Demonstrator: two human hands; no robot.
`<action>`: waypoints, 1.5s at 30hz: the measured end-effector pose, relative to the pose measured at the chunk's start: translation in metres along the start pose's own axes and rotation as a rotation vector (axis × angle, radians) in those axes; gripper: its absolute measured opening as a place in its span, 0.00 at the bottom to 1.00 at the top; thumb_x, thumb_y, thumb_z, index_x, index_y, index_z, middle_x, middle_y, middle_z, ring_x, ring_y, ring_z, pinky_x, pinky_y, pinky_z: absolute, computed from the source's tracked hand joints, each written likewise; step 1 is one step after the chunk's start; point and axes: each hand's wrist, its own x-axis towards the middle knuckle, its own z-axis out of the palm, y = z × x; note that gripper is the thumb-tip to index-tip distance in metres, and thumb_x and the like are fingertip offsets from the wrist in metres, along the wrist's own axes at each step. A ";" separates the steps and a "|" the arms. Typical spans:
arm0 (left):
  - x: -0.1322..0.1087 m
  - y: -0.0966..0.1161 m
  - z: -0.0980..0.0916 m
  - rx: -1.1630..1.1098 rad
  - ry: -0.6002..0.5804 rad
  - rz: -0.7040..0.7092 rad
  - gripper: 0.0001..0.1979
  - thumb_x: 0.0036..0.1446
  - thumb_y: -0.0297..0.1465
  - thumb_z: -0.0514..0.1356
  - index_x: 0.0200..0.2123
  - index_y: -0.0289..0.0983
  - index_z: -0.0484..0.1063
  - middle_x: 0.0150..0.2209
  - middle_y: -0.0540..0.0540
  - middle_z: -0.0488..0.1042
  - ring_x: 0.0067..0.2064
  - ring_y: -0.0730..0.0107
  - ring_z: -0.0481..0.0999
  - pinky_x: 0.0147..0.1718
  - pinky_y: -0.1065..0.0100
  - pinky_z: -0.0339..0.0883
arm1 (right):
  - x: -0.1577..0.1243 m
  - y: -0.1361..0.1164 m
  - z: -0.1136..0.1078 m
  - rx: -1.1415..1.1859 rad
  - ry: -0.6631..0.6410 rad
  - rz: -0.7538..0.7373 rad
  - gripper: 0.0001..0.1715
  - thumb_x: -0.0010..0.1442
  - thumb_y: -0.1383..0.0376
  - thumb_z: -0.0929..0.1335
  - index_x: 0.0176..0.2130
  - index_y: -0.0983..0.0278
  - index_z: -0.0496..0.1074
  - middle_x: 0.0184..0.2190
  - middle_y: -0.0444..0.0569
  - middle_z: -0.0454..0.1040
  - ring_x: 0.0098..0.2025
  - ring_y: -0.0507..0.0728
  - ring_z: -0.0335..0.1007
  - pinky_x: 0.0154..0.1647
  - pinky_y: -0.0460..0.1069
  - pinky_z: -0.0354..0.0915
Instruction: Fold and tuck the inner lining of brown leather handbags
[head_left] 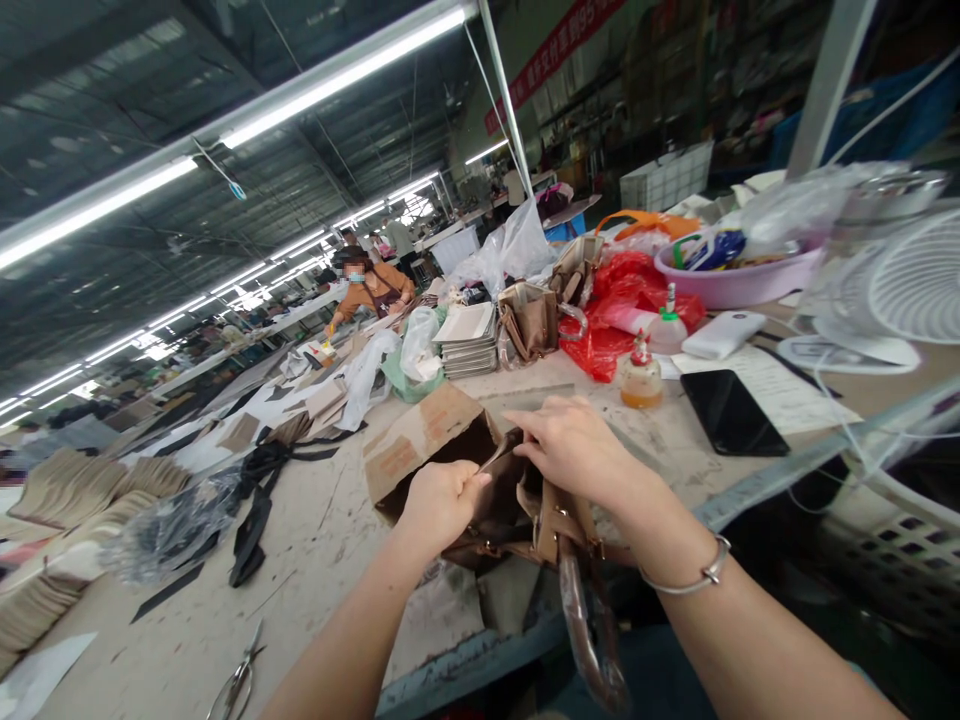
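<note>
A brown handbag (551, 520) leans at the table's front edge, its mouth facing up and its plastic-wrapped handle (589, 630) hanging down over the edge. My left hand (442, 505) is closed in a pinch on the left end of the bag's upper edge. Opposite it, my right hand (574, 445), with a bracelet on the wrist, grips the same edge between thumb and fingers. Just behind the bag lies an open cardboard box (427, 435) on its side. The inside of the bag is mostly hidden by my hands.
Scissors (240, 680) lie front left, near black strips (255, 510). At right are a phone (731, 412), a glue bottle (640, 378), a fan (911, 275) and a purple basin (739, 275). Stacked panels (466, 340) and other bags (529, 320) stand behind. A co-worker (373, 288) sits farther back.
</note>
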 end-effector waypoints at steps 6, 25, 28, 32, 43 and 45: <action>0.000 -0.001 0.002 -0.033 -0.021 0.008 0.19 0.59 0.39 0.49 0.19 0.36 0.56 0.17 0.54 0.54 0.22 0.75 0.56 0.24 0.70 0.43 | 0.001 0.006 0.006 0.000 0.047 -0.013 0.10 0.58 0.64 0.67 0.41 0.58 0.74 0.33 0.46 0.77 0.39 0.57 0.65 0.38 0.50 0.50; -0.001 0.000 0.000 0.019 -0.050 -0.011 0.18 0.62 0.38 0.47 0.31 0.37 0.73 0.24 0.50 0.72 0.28 0.69 0.70 0.28 0.71 0.57 | 0.008 0.002 0.018 0.021 0.088 -0.014 0.10 0.60 0.65 0.64 0.30 0.62 0.74 0.29 0.47 0.74 0.37 0.57 0.60 0.40 0.51 0.48; -0.002 0.000 -0.004 -0.076 -0.033 0.008 0.14 0.59 0.37 0.52 0.44 0.40 0.73 0.35 0.48 0.78 0.37 0.65 0.75 0.37 0.68 0.64 | 0.009 0.000 0.019 0.011 0.098 -0.019 0.10 0.60 0.66 0.64 0.30 0.62 0.74 0.29 0.47 0.74 0.38 0.57 0.60 0.40 0.52 0.47; -0.002 0.000 -0.017 -0.269 -0.096 0.053 0.29 0.53 0.38 0.60 0.58 0.38 0.61 0.51 0.45 0.73 0.51 0.61 0.72 0.51 0.64 0.63 | 0.010 -0.001 0.020 -0.005 0.098 -0.032 0.11 0.60 0.67 0.64 0.29 0.63 0.73 0.29 0.48 0.73 0.38 0.57 0.60 0.40 0.52 0.47; 0.038 0.020 0.002 0.163 0.008 0.061 0.13 0.60 0.34 0.51 0.35 0.38 0.75 0.33 0.44 0.78 0.35 0.62 0.76 0.34 0.67 0.64 | 0.010 0.004 0.025 0.043 0.144 -0.038 0.14 0.62 0.64 0.63 0.27 0.63 0.73 0.28 0.48 0.73 0.37 0.57 0.61 0.41 0.53 0.50; 0.042 0.017 0.006 0.199 0.028 0.060 0.15 0.61 0.34 0.49 0.33 0.37 0.75 0.31 0.44 0.78 0.33 0.64 0.76 0.32 0.68 0.62 | 0.008 0.006 0.024 0.093 0.151 -0.036 0.14 0.62 0.62 0.63 0.30 0.62 0.74 0.29 0.47 0.74 0.38 0.56 0.62 0.42 0.53 0.52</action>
